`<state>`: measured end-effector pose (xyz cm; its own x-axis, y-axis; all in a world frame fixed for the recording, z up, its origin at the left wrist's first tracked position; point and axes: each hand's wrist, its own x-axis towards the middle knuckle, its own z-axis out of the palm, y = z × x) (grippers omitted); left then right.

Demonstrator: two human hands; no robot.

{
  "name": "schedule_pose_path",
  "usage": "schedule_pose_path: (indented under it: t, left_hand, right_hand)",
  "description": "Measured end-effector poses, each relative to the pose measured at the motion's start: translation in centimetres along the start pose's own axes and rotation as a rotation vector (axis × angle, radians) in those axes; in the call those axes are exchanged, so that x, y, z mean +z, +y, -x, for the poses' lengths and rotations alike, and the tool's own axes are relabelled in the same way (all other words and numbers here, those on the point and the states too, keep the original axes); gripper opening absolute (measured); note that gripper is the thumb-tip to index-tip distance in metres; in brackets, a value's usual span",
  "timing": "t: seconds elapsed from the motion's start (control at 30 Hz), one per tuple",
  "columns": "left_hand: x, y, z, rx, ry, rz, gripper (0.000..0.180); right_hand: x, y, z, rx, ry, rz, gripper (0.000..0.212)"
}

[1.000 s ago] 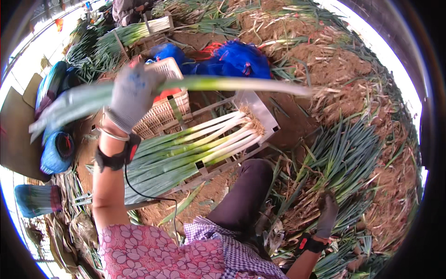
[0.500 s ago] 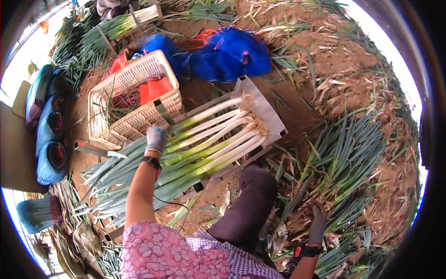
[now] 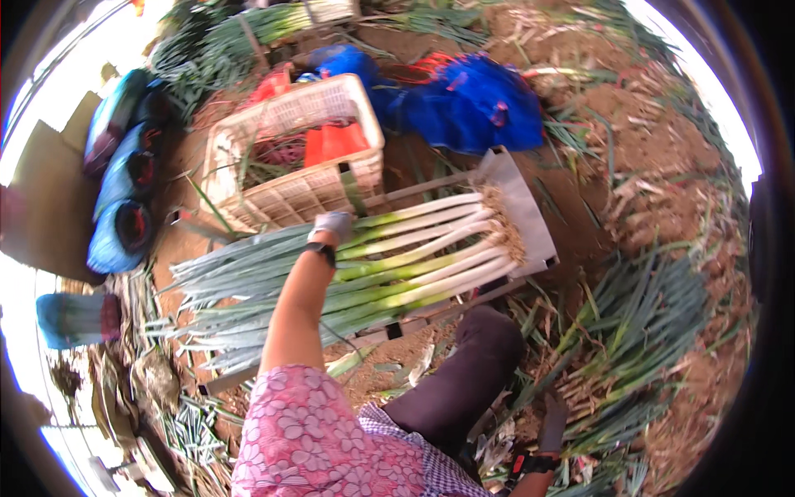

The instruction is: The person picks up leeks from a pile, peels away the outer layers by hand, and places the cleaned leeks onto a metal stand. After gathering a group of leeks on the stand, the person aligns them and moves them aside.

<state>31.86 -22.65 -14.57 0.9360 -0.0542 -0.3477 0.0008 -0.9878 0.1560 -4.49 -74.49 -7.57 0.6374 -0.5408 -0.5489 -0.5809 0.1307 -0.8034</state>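
A row of long green onions (image 3: 431, 248) lies across a low metal rack (image 3: 530, 219), white stems and roots to the right, leaves to the left. My gloved left hand (image 3: 333, 224) is closed around the stalk of the farthest onion, at the rack's far side. At the lower right, my gloved right hand (image 3: 552, 422) reaches to the near edge of a loose pile of green onions (image 3: 638, 323) on the ground. Its fingers look stretched out and apart, with nothing visible in them. Both wrists wear dark straps.
Beyond the rack stands a cream plastic crate (image 3: 302, 192) with red material inside. Blue netting (image 3: 472, 103) lies behind it. Blue wrapped bundles (image 3: 120, 236) rest at the left. More green onions (image 3: 257, 29) lie at the back. My bent knee (image 3: 489, 335) is beside the rack.
The view has shifted, so the scene sits further right. The farthest onion now lies more in line with the others, my left hand still on it. My right hand remains by the pile.
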Motion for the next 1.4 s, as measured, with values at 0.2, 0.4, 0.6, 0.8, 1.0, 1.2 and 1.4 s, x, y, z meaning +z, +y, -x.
schedule_pose_path:
  t: [0.2,0.4,0.6,0.8,1.0,1.2,1.4]
  left_hand:
    - [-2.5,2.1,4.6,-0.081,0.138,-0.082,0.033]
    - [-5.2,1.7,6.5,-0.082,0.199,-0.058,0.035]
    - [-3.4,-2.8,6.0,-0.234,0.157,-0.046,0.032]
    - [-0.1,-6.9,3.7,-0.287,0.118,0.059,0.041]
    - [-2.2,-10.3,4.5,-0.348,-0.001,0.114,0.046]
    - [1.0,-16.8,7.1,-0.511,-0.031,0.216,0.048]
    - [2.6,-16.8,6.7,-0.111,0.144,-0.234,0.025]
  right_hand:
    - [-2.0,1.6,-0.5,0.064,-0.004,-0.044,0.029]
    - [-8.0,6.2,-3.4,0.141,0.018,-0.341,0.033]
    - [-7.2,5.2,-2.9,0.125,0.055,-0.207,0.029]
    - [9.1,-9.8,-2.9,-0.398,-0.307,0.178,0.026]
    - [24.2,-15.6,-13.3,-1.024,-0.542,0.546,0.041]
    - [34.0,-16.6,-21.0,-1.260,-0.484,0.897,0.057]
    - [36.2,-13.9,-24.4,-1.154,-0.439,1.057,0.059]
